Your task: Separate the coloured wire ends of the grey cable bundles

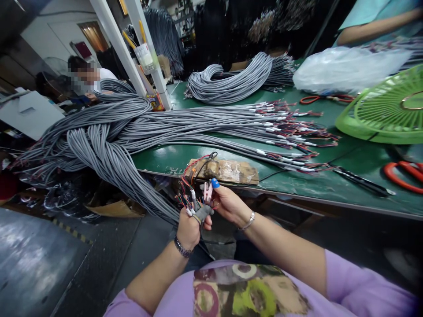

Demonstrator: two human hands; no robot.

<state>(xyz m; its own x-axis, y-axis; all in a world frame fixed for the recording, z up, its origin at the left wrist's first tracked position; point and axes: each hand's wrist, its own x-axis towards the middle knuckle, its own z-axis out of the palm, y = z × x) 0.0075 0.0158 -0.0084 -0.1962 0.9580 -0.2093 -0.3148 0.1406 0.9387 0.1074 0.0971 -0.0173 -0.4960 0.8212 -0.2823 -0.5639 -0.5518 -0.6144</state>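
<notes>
My left hand (189, 229) is closed around the ends of a bundle of grey cables (158, 204), and a grey covering wraps one of its fingers. White-sleeved cable ends (193, 198) with bare coloured wires stick up out of the fist. Close beside it, my right hand (229, 204) has its fingers bent in on a pale pink clip (207, 193); a blue cap covers one fingertip. The fingers partly hide the grip. Just beyond both hands, a taped cardboard piece (238, 171) lies at the table edge with red and black wires (198, 162) on it.
Many grey cables (185, 121) stretch across the green table (158, 158). A cable coil (231, 83), a plastic bag (346, 68), a green fan (390, 105), tweezers (361, 181) and red-handled scissors (405, 174) lie around. Two other people (380, 31) are nearby. A white post (145, 53) stands behind.
</notes>
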